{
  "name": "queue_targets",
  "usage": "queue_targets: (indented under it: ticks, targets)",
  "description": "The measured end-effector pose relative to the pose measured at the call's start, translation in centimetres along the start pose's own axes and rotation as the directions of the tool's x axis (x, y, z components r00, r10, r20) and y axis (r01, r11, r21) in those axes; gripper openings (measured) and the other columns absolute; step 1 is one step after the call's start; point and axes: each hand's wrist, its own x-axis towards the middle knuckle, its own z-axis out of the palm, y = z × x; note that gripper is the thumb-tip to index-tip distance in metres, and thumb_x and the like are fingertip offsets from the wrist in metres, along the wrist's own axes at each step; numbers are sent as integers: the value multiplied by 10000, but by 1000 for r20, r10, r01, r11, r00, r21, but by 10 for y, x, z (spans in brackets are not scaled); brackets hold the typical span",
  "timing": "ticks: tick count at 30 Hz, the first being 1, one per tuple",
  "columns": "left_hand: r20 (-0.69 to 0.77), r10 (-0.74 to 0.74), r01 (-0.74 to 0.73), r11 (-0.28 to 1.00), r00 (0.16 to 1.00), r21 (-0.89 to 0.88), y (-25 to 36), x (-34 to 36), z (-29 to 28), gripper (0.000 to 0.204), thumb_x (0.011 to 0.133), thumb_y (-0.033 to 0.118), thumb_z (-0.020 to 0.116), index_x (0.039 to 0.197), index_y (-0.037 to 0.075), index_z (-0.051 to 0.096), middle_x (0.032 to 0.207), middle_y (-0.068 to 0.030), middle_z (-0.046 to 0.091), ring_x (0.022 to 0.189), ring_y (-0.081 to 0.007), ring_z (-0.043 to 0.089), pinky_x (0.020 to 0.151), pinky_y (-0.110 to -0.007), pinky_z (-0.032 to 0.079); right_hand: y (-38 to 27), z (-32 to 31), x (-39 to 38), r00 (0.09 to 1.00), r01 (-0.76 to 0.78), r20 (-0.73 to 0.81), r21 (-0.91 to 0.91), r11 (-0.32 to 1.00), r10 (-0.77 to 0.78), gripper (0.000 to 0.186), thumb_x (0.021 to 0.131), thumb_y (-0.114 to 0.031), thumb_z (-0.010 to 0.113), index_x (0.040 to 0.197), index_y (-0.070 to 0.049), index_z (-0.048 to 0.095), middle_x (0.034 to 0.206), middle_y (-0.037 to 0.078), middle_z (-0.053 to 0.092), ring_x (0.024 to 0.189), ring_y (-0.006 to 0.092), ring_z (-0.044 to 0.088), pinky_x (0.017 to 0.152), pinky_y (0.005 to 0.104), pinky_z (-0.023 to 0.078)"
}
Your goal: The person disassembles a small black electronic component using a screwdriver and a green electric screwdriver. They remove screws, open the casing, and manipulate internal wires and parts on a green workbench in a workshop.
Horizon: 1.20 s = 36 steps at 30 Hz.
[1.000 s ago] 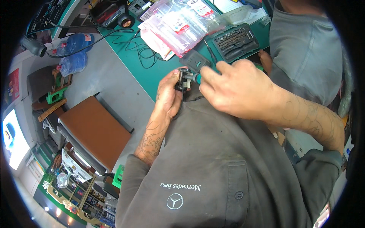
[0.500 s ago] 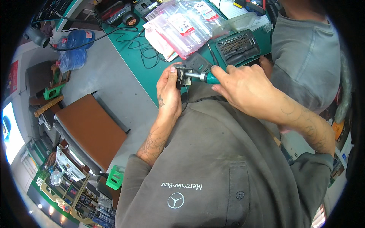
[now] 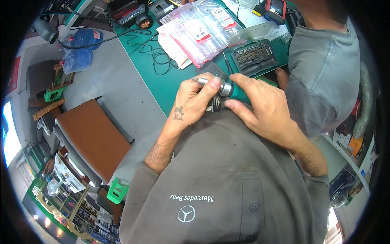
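Note:
My right hand (image 3: 266, 101) is closed round the teal handle of a screwdriver (image 3: 240, 94). The metal shank points left, away from the black part. My left hand (image 3: 191, 99) is closed at the front of the screwdriver, its thumb lying on the shank near the metal collar. Beneath the left thumb and the collar shows a small black part (image 3: 216, 105) with pale patches, close to my shirt front. Most of it is hidden, and which left fingers support it I cannot tell.
On the green workbench (image 3: 138, 61) lie a bit set in an open case (image 3: 254, 57), a thin dark tool (image 3: 227, 63), clear plastic packaging (image 3: 199, 32) and black cable (image 3: 158, 61). A person in grey (image 3: 325, 73) is close on my right. A brown-topped seat (image 3: 93, 138) stands left.
The screwdriver has come off the black part and points freely left. My left hand has shifted right, its thumb now on the shank; the black part sits lower, nearer my shirt.

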Motion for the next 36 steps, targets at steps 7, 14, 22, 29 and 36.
queue_targets:
  ticks: [7,14,22,29,36]
  targets:
    - [110,154,-162,984,982,70,2,6,4,294,968,211,602,800,-28,631,690,-10,513,629,-72,450,549,-264,372,-3,-1,-6,987,-151,96,274,950,129,273,874,-207,655,1070,-41,561,865,153,632,764,355,626,627,427,487]
    - [59,131,-136,986,990,94,7,4,11,303,966,196,604,787,-45,639,691,-23,532,627,-79,468,547,-268,381,-1,-4,-5,978,-195,135,317,928,159,278,845,-190,668,1034,-25,550,890,168,631,815,378,623,672,433,486]
    - [31,10,-11,998,999,60,12,-1,10,333,973,230,600,788,-43,647,681,-13,528,618,-65,455,531,-261,368,-3,-5,-2,971,-230,146,375,898,188,292,812,-181,693,996,-10,543,909,170,632,832,366,627,708,429,488]
    - [44,36,-40,995,998,92,11,-2,13,344,973,242,600,795,-49,650,678,-11,523,621,-64,452,527,-264,365,0,-2,-3,986,-156,100,291,944,132,275,804,-150,703,981,-22,537,873,163,603,812,376,607,715,444,481]
    - [-81,-88,83,995,993,-61,8,-2,5,327,973,275,589,817,-4,656,706,23,562,616,-35,468,531,-222,379,1,-18,-1,942,-310,256,422,852,216,459,775,-161,749,1155,-63,510,973,173,641,859,355,644,727,410,513]
